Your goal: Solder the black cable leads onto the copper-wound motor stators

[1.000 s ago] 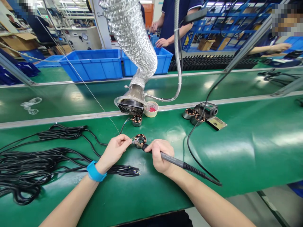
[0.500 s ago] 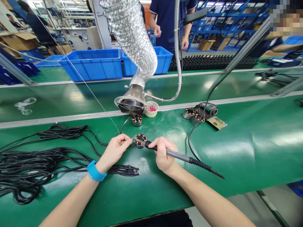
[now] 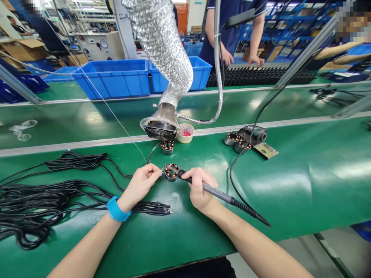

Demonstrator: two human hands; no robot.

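A small copper-wound motor stator (image 3: 171, 172) in a metal ring lies on the green bench mat between my hands. My right hand (image 3: 199, 187) is shut around a grey-and-black soldering iron (image 3: 216, 193), whose tip reaches over the stator's windings. My left hand (image 3: 140, 183) pinches a thin wire lead (image 3: 163, 170) at the stator's left edge. Its fingertips hide part of the lead. A blue wrist strap (image 3: 116, 209) circles my left wrist. A bundle of black cables (image 3: 43, 200) with stripped ends (image 3: 165, 209) lies just below and left of that hand.
Another stator (image 3: 167, 147) sits just ahead, beside a fume extractor hood (image 3: 160, 129) with a silver duct (image 3: 162, 50) and a small tub (image 3: 185, 133). Two stators (image 3: 237, 141) stand by an iron holder (image 3: 255, 135). Blue bins (image 3: 113, 81) and a co-worker (image 3: 232, 34) are beyond.
My right hand has shifted up and right, with the iron now held flatter over the stator. My left hand has barely moved. The co-worker behind has moved to the right.
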